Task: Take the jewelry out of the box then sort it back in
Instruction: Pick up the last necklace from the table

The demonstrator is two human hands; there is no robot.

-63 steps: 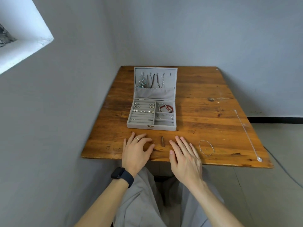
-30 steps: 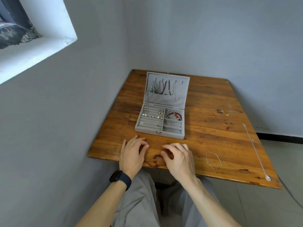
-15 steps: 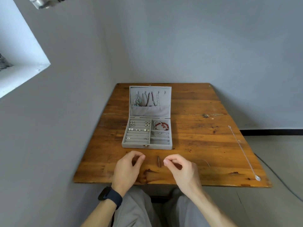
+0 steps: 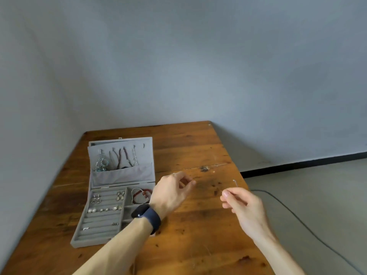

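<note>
The grey jewelry box (image 4: 103,235) lies open on the left of the wooden table (image 4: 198,225). Necklaces (image 4: 119,157) hang in its lid. Earrings (image 4: 107,209) sit in the ring rows and a red bead bracelet (image 4: 142,194) lies in a right compartment. My right hand (image 4: 243,207) is raised over the table's right side and pinches a thin silver chain (image 4: 234,182), whose end sticks up above the fingers. My left hand (image 4: 171,193) hovers right of the box with thumb and forefinger tips together. I cannot make out anything between them.
A faint thin loop of wire or chain (image 4: 198,253) lies on the table near its front edge. A dark cable (image 4: 294,215) runs over the floor on the right. Grey walls close the table in at the back and left.
Both hands have lifted off the table's front edge and moved right. My right hand now pinches the thin chain. The view has swung right and closer to the table.
</note>
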